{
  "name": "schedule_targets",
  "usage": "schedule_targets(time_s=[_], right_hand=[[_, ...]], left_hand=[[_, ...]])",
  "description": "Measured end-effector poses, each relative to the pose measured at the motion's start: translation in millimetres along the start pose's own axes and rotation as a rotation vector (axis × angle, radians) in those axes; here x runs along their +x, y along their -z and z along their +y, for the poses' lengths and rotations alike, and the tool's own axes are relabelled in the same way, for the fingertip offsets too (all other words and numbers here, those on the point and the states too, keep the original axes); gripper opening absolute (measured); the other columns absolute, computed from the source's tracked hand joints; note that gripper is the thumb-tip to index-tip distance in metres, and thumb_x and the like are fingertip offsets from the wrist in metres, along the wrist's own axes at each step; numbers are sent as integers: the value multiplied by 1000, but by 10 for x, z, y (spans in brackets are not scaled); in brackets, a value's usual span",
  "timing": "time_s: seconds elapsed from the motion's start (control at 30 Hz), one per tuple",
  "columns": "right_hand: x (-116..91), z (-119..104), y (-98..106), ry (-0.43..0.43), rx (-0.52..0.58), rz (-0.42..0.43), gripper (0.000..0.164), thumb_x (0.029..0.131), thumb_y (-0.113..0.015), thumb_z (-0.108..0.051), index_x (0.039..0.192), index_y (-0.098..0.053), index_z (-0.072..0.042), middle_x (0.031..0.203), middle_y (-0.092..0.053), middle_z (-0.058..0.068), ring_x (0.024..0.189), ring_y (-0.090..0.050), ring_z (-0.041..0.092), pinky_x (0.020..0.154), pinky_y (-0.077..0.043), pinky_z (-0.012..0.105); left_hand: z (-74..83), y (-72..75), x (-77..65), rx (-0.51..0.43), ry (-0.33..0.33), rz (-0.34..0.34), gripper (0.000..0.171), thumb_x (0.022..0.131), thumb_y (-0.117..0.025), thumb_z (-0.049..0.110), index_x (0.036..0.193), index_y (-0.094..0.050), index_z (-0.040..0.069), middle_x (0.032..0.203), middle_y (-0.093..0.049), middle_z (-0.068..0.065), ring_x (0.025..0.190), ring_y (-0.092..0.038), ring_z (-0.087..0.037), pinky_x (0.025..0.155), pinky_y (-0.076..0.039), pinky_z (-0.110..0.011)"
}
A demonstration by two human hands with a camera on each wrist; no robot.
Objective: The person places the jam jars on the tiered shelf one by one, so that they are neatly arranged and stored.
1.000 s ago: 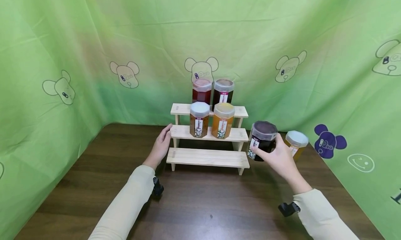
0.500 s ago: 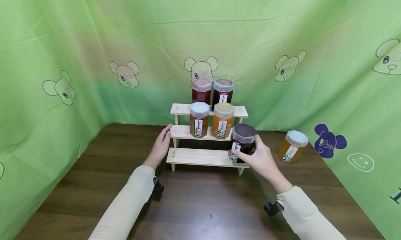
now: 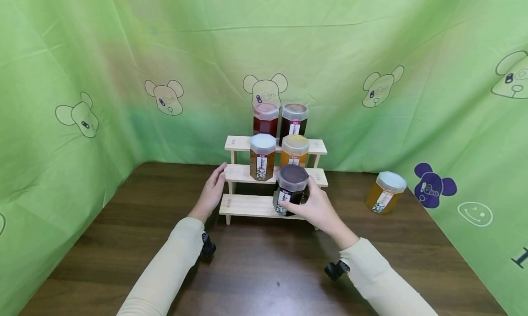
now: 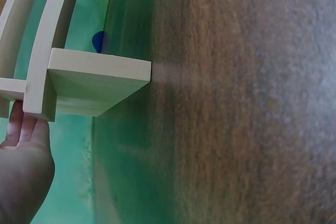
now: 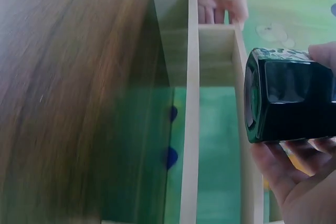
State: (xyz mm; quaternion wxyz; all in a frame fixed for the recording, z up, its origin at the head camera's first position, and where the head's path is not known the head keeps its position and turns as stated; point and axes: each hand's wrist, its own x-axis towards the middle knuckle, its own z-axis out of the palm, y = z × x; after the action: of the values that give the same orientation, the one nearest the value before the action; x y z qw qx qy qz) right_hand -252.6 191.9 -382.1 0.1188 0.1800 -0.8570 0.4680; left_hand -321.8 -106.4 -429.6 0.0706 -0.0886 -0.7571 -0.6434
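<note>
My right hand (image 3: 318,211) grips a dark jar (image 3: 291,182) with a grey lid, thumb by its white label and fingers on its far side. In the head view the jar overlaps the lowest step of a three-step wooden display stand (image 3: 247,206); the right wrist view shows its base close over a step edge. My left hand (image 3: 211,193) touches the left end of the middle step with extended fingers (image 4: 27,127). That step bears a brown jar (image 3: 261,162) with a whitish lid and an orange jar (image 3: 294,146), partly hidden behind the dark jar.
On the top step stand a red jar (image 3: 266,123) and another dark jar (image 3: 294,123). An amber jar (image 3: 384,196) with a pale lid is on the brown table (image 3: 264,265) at right. A green printed cloth (image 3: 206,54) hangs behind and at both sides.
My right hand has carried the dark jar leftward from beside the stand to the lowest step, revealing the amber jar at right. My left hand stays on the stand.
</note>
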Motion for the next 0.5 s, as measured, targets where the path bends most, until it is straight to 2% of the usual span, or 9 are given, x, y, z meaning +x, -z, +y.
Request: schedule_targets(time_s=[0.2,0.5], right_hand=[[66,-57,-188,11,31,-34,82,74,-91,-27,139,-45,-8,123,-64,12,113,-60,26,92,-50,45],[158,-52,-402,42,152,-96,79,76,-91,-23,139,-47,-11,126,-62,9,107,-59,24,87,-52,41]], left_hand=[[11,-7,-11,4,3,4,46,111,-36,25,156,-37,14,159,-35,-7,146,-29,-23,119,-23,-43],[7,-2,8,-29,-38,7,46,111,-36,20,155,-38,9,159,-35,-12,146,-29,-26,119,-24,-43]])
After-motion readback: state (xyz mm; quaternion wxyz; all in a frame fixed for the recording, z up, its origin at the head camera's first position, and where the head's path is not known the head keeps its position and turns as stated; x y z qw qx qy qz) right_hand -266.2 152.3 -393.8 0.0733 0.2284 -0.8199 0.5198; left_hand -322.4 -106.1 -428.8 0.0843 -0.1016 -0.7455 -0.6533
